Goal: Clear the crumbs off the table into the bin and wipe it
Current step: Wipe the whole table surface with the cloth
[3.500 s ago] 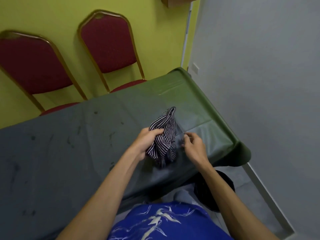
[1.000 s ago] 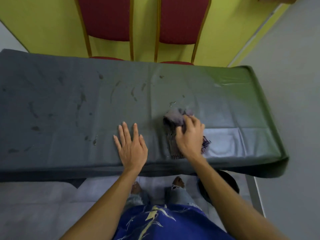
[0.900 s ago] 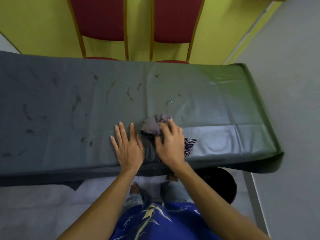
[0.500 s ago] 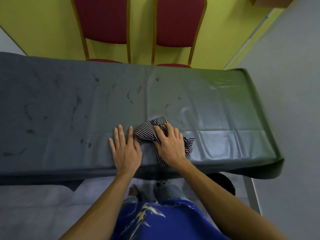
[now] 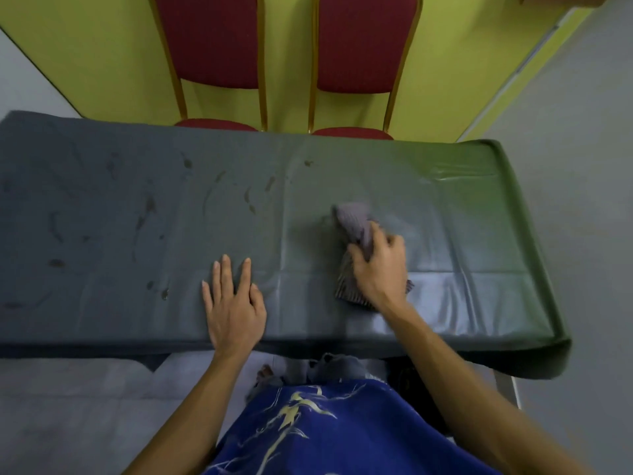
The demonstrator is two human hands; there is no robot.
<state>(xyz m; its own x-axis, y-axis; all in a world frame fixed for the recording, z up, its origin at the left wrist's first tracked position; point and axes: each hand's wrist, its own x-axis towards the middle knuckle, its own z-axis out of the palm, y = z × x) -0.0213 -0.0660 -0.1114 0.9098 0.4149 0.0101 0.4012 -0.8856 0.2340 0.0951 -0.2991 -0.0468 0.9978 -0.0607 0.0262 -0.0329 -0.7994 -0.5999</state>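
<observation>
A dark green-grey cloth covers the table [image 5: 479, 207]. My right hand [image 5: 380, 265] presses a striped rag [image 5: 354, 221] flat on the table right of centre; the rag is blurred by motion. My left hand [image 5: 233, 303] lies flat near the front edge with fingers spread and nothing in it. Dark smears and specks [image 5: 147, 207] mark the left and middle of the table top. A black bin [image 5: 407, 375] shows only as a dark patch under the table's front edge, behind my right forearm.
Two red chairs [image 5: 212, 46] with gold frames stand against the yellow wall behind the table. A grey wall runs along the right side, close to the table's right end. My blue shirt [image 5: 325, 430] fills the bottom of the view.
My right hand has slid the rag to the right and away from my left hand, which stays flat in place. Earlier both hands held the rag above the table.
</observation>
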